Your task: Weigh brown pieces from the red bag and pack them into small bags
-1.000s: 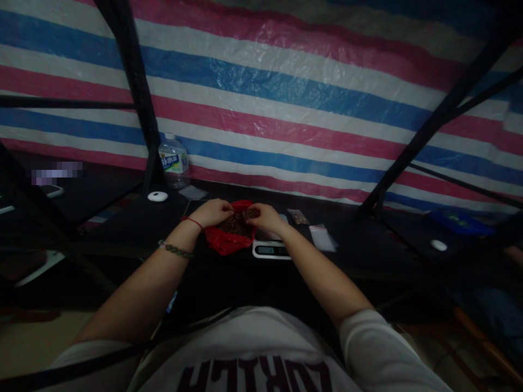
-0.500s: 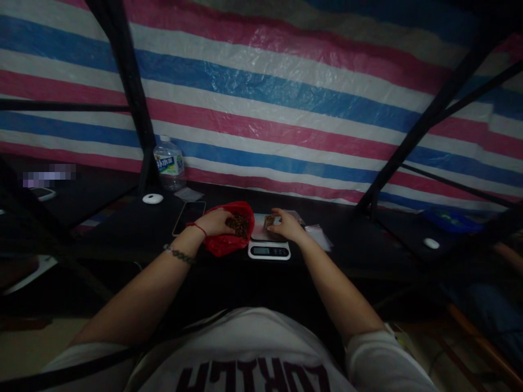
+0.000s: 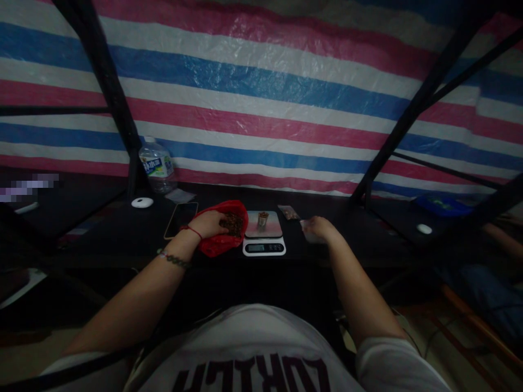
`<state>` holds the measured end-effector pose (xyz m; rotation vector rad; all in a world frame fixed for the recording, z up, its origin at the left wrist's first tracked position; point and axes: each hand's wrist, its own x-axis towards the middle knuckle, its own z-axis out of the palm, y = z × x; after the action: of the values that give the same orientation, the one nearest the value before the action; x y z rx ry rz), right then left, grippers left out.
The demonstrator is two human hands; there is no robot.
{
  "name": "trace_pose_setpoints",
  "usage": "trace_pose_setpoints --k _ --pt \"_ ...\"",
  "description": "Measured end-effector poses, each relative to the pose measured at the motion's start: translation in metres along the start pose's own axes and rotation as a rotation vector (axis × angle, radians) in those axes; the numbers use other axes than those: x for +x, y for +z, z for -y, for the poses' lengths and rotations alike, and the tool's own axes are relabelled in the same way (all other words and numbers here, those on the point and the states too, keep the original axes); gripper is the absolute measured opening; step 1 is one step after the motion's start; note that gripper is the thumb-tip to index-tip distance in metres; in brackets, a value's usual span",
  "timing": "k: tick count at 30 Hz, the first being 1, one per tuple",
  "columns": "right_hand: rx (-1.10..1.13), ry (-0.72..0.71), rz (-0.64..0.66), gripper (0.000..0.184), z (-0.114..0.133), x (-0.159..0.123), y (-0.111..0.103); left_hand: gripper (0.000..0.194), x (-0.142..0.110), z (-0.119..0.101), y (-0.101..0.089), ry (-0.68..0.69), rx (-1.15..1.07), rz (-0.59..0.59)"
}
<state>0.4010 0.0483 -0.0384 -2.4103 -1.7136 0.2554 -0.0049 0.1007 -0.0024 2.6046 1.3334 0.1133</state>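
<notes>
My left hand (image 3: 209, 222) reaches into a red plastic bag (image 3: 218, 246) of small brown pieces (image 3: 232, 224); its fingertips are hidden among them. On the steel plate of a white digital kitchen scale (image 3: 264, 247) stands a small metal cup (image 3: 262, 221) with brown pieces up to its top. Right of the scale, my right hand (image 3: 322, 227) has its bent fingers at clear plastic bags (image 3: 311, 237) lying on the table. A small filled clear bag (image 3: 289, 212) rests just behind, between the scale and that hand.
A phone (image 3: 181, 219) lies left of the red bag. Behind it are a clear plastic bottle (image 3: 158, 166), a flat clear packet (image 3: 181, 195) and a white oval case (image 3: 142, 202). Black frame posts (image 3: 114, 98) rise at both sides before a striped sheet. A blue tray (image 3: 443, 206) sits far right.
My right hand has left the metal cup on the scale and moved right to the clear bags. My left hand stays in the red bag. The view has shifted slightly.
</notes>
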Motion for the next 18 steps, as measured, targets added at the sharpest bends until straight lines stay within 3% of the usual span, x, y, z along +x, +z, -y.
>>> trace_pose_setpoints --k 5,11,16,18 --pt "0.05 0.044 0.003 0.042 -0.009 0.007 0.007 0.03 0.002 0.003 0.0 0.008 0.055 -0.015" --pt "0.077 -0.005 0.018 0.023 -0.017 0.006 0.001 0.029 0.003 0.008 -0.001 0.013 0.039 -0.048" --pt "0.126 -0.03 0.037 0.038 -0.015 0.003 0.003 0.029 -0.001 0.005 -0.007 -0.028 0.004 -0.081" --pt "0.111 -0.046 0.059 0.036 -0.013 0.002 0.003 0.029 -0.002 0.003 -0.009 -0.046 -0.001 -0.105"
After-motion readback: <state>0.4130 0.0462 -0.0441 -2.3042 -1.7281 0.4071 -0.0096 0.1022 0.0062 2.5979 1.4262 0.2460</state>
